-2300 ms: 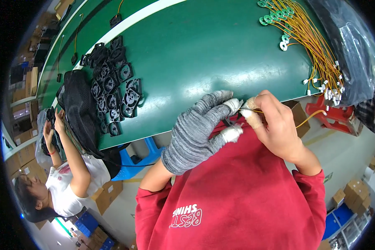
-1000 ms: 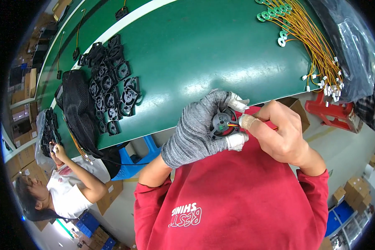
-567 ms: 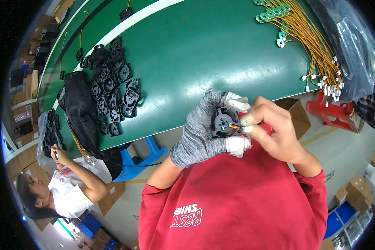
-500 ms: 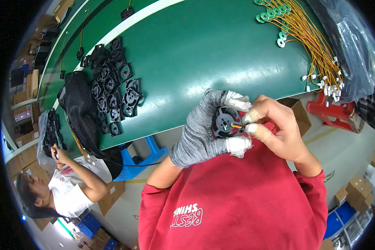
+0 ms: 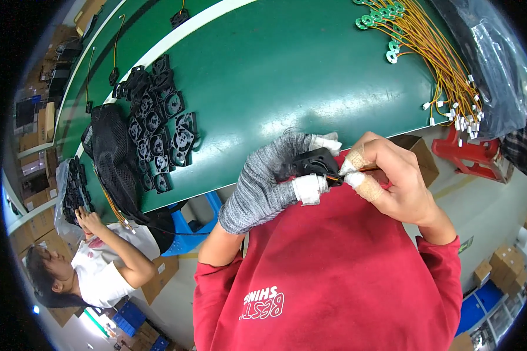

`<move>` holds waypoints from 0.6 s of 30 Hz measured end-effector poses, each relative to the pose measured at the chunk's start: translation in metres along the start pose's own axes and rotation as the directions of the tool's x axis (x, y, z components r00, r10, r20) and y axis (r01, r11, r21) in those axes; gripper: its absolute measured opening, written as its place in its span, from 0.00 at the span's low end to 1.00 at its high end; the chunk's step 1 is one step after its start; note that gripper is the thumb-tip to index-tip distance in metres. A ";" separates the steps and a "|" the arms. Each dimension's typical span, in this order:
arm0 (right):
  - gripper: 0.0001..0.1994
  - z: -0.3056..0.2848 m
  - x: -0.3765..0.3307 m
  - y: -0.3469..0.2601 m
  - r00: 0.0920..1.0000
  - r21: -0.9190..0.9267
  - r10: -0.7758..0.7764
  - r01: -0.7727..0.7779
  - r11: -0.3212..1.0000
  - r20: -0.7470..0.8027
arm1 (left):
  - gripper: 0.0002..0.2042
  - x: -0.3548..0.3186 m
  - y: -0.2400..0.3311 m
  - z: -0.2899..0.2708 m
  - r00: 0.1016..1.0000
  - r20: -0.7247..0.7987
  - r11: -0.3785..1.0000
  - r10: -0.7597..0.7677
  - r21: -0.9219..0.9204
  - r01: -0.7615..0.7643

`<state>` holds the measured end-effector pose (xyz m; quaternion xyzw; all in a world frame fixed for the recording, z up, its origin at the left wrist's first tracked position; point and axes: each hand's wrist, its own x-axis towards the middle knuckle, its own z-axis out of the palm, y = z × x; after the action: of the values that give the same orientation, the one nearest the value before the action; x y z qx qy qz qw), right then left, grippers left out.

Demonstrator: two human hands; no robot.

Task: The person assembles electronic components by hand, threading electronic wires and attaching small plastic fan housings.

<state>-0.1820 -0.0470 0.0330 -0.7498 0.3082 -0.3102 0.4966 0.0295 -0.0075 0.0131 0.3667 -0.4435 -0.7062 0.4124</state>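
A small black cooling fan (image 5: 317, 162) is gripped in my left hand (image 5: 262, 180), which wears a grey knit fingerless glove with white tape on the fingertips. The fan is tilted, so its side faces up. My right hand (image 5: 392, 175), with tan tape on thumb and forefinger, pinches the thin coloured wires (image 5: 334, 177) at the fan's right edge. Both hands are over the near edge of the table, in front of my red shirt.
Several black fan frames (image 5: 158, 143) lie on the green table (image 5: 263, 76) at left, beside a black mesh bag (image 5: 110, 155). Orange-brown wires (image 5: 436, 55) with green ring boards spread at far right by a plastic bag (image 5: 498, 70). A co-worker (image 5: 102, 263) handles black parts at left.
My left hand has turned the fan from face-up to edge-up and shifted slightly left. My right hand keeps its pinch on the wires. The co-worker's hands have come together.
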 end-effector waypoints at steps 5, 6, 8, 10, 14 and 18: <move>0.09 -0.008 0.004 -0.002 0.988 -0.063 -0.124 0.130 0.990 0.088 | 0.19 0.001 0.004 0.006 1.000 -0.015 0.996 0.018 -0.082 -0.019; 0.09 -0.009 0.004 -0.004 0.988 -0.062 -0.125 0.131 0.990 0.089 | 0.19 0.001 0.007 0.006 1.000 -0.015 1.000 0.001 -0.028 -0.001; 0.09 -0.012 0.004 -0.005 0.983 -0.132 -0.114 0.133 0.982 0.142 | 0.18 -0.001 0.007 0.007 1.000 -0.018 0.999 -0.018 0.026 0.018; 0.09 -0.014 0.005 -0.004 0.979 -0.163 -0.125 0.150 0.975 0.159 | 0.18 -0.002 0.006 0.009 0.997 -0.042 0.971 0.071 0.231 -0.060; 0.09 -0.012 0.006 -0.007 0.972 -0.264 -0.157 0.200 0.944 0.173 | 0.18 -0.005 0.009 0.012 0.992 -0.050 0.924 0.119 0.371 -0.092; 0.09 -0.012 0.005 -0.008 0.975 -0.304 -0.142 0.189 0.934 0.170 | 0.18 -0.004 0.015 0.016 0.977 0.020 0.773 0.212 0.608 -0.181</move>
<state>-0.1870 -0.0550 0.0451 -0.8638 0.2530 -0.2419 0.3624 0.0210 -0.0022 0.0329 0.4485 -0.6718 -0.4704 0.3553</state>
